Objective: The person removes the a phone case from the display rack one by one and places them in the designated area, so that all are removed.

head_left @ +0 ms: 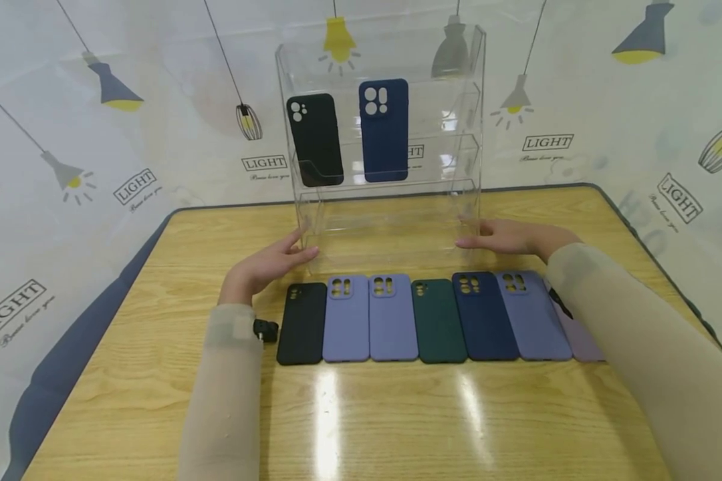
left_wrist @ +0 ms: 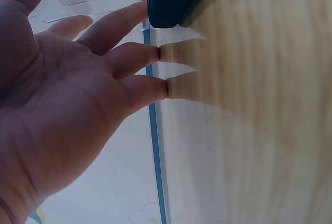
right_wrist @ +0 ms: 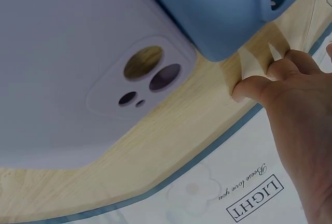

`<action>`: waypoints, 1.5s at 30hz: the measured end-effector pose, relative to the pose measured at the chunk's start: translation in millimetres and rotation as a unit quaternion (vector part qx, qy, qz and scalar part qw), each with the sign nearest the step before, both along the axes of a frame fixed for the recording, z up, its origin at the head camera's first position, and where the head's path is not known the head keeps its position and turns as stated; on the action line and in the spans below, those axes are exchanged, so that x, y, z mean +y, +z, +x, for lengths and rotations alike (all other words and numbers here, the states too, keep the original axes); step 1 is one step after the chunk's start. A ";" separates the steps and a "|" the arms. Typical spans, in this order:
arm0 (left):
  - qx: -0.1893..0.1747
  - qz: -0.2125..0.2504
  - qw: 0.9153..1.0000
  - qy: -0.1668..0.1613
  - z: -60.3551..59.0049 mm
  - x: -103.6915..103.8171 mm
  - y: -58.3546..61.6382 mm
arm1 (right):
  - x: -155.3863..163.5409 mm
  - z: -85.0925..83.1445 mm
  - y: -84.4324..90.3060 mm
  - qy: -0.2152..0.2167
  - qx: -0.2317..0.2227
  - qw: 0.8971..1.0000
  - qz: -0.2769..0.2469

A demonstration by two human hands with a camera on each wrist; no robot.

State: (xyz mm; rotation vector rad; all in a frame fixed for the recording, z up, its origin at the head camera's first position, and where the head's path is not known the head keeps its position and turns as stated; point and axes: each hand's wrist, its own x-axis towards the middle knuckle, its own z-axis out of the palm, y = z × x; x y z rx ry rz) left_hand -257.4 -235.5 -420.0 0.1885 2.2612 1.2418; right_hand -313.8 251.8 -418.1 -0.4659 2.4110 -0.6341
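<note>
Left hand [head_left: 263,266] lying open, fingers straight, fingertips touching lower left corner of clear acrylic rack [head_left: 391,220]. Right hand [head_left: 508,237] also flat and open, fingers meeting rack's lower right side. Rack standing upright near table's [head_left: 156,374] far edge, holding black case [head_left: 315,139] and navy case [head_left: 384,130] on an upper shelf. Lying in a row just in front of rack, toward near edge: seven phone cases [head_left: 438,319], side by side. Small black object [head_left: 267,330] resting beside left wrist.

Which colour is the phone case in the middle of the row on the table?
Dark green case, clearest in the head view.
</note>
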 end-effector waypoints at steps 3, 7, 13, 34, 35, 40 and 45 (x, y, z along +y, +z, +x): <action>0.002 -0.004 1.000 -0.002 -0.7 0.9 1.2 | 0.9 -0.2 0.6 -0.001 0.004 1.000 0.002; 0.005 -0.004 1.000 -0.002 -1.8 1.4 2.9 | 1.5 -0.6 1.9 -0.005 0.011 1.000 0.007; 0.012 -0.006 1.000 0.003 -2.6 0.8 2.2 | 0.6 -0.2 3.4 -0.005 0.013 1.000 0.001; 0.374 -0.116 0.914 0.107 -41.3 30.8 164.2 | 2.9 1.8 -2.0 -0.010 0.005 1.000 0.000; 0.375 -0.124 0.912 0.107 -43.7 33.2 167.7 | 2.5 1.9 -1.7 -0.010 0.005 1.000 0.000; 0.358 -0.170 0.913 0.101 -55.4 39.7 174.4 | 1.5 3.1 -1.1 -0.007 0.006 1.000 -0.001; 0.347 -0.175 0.916 0.102 -62.7 38.4 166.3 | 1.3 3.3 -1.3 -0.008 0.010 1.000 -0.006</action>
